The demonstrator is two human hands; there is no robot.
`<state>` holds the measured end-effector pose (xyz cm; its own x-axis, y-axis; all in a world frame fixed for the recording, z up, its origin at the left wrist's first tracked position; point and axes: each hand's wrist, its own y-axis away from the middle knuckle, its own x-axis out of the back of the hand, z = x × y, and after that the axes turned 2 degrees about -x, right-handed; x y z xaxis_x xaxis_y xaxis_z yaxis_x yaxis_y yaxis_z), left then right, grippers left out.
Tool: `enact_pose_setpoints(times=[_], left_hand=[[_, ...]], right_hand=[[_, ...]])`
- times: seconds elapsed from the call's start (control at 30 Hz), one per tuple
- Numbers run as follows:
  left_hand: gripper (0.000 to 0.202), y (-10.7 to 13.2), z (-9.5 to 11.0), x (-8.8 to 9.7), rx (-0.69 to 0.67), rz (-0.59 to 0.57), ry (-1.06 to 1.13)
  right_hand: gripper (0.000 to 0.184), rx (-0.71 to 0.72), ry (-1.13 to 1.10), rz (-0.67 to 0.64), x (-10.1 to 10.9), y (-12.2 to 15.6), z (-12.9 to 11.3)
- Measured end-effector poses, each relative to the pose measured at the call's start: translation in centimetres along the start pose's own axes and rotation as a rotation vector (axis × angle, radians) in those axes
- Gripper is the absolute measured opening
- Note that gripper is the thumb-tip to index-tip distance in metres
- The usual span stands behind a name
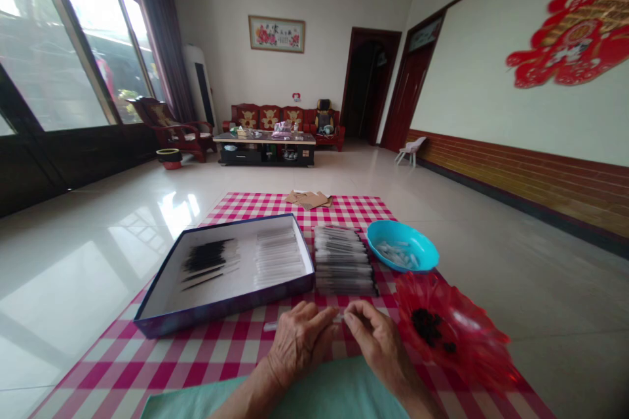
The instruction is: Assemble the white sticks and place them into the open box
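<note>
My left hand point(299, 334) is closed around a clear pen barrel point(270, 326), whose left end sticks out past the knuckles. At the other end, my right hand point(371, 334) pinches thumb and finger together; a small whitish bit shows between the two hands, too small to make out. Beyond my hands lies a stack of pens point(344, 262) with dark ends. To its left, an open shallow box point(170, 294) holds black-ended pen refills point(209, 258) and a row of clear barrels point(278, 255).
A blue bowl point(427, 252) with small translucent pieces stands right of the stack. Nearer is a red petal-shaped dish point(472, 321) holding small black parts. Cardboard scraps point(309, 199) lie at the checked tablecloth's point(230, 206) far edge. A green cloth point(334, 393) lies under my forearms.
</note>
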<state>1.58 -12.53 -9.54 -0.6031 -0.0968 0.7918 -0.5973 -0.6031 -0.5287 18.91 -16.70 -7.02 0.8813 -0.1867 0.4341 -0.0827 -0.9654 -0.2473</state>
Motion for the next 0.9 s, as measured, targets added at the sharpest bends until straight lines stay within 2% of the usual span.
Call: enact_pose_setpoints(times=[0.1,0.2,0.27,0.33,0.4,0.47,0.6,0.77,0.83,0.9], left_hand=[[0.021,0.0,-0.2,-0.2,0.026,0.043,-0.004],[0.021,0.0,-0.3,-0.6,0.042,0.075,-0.022],[0.021,0.0,-0.3,-0.7,0.049,0.077,-0.035],[0.021,0.0,-0.3,-0.6,0.055,0.071,-0.043],[0.021,0.0,-0.3,-0.5,0.062,0.063,-0.044],[0.021,-0.1,-0.3,-0.4,0.065,0.058,-0.039],[0.021,-0.2,-0.2,-0.5,0.064,0.053,-0.040],[0.017,0.1,-0.1,-0.8,0.079,0.039,-0.072],[0.015,0.2,-0.1,-0.8,0.093,0.028,-0.099],[0.013,0.1,0.0,-0.6,0.118,0.018,-0.139]], right_hand=[[0.023,-0.049,-0.090,0.093,0.6,-0.1,0.4],[0.019,0.014,-0.055,0.192,0.4,-0.4,1.4],[0.016,0.165,0.072,0.257,-0.1,-0.5,1.9],[0.021,0.360,0.243,0.278,-0.6,-0.5,2.1],[0.025,0.510,0.391,0.248,-1.0,-0.4,2.0],[0.024,0.587,0.490,0.214,-1.3,-0.3,1.7],[0.022,0.629,0.564,0.222,-1.4,-0.5,2.0],[0.020,0.689,0.545,0.276,-2.1,-0.9,4.4],[0.021,0.676,0.514,0.288,-2.6,-1.1,5.4],[0.027,0.602,0.453,0.317,-3.0,-1.1,5.8]])
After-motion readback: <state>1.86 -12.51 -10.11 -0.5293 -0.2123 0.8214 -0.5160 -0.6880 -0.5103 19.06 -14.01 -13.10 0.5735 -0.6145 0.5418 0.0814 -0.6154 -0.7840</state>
